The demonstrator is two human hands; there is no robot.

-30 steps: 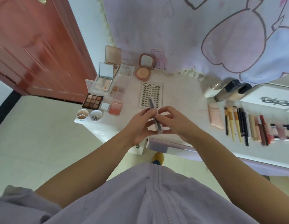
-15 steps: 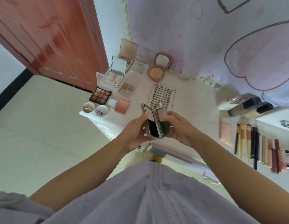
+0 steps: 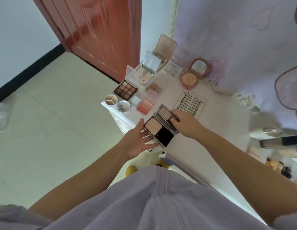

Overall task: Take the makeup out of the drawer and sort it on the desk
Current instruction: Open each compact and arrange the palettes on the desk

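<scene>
White desk (image 3: 215,128) against a lilac cartoon-print curtain (image 3: 235,47), red-brown door (image 3: 101,30) and pale tiled floor off to the left. Nearest, at the front desk edge, an opened powder compact (image 3: 160,126): beige pan and black compartment in the base, mirror lid folded back. Left hand (image 3: 137,141) lay palm-up with straight fingers under the base's near edge, supporting rather than gripping. Right hand (image 3: 185,123) pinched the lid at its far side, fingers curled over the rim. Whether the compact was already resting on the desk or just above it could not be told. Just beyond, a pink blush palette (image 3: 145,106), a round lid (image 3: 123,106) and a three-part concealer pot (image 3: 111,100); then a brown eyeshadow palette (image 3: 125,87) and a lash card (image 3: 190,103). Farther back, mirrored compacts (image 3: 148,70) and a round peach powder compact (image 3: 189,78) by the curtain. At the right edge, blurred bottles (image 3: 280,143) and brushes (image 3: 277,168). Judged well advanced: powders and palettes grouped left, tools right. Left to do: setting this compact among the palettes. Drawer contents out of sight, so the remainder unknown.
</scene>
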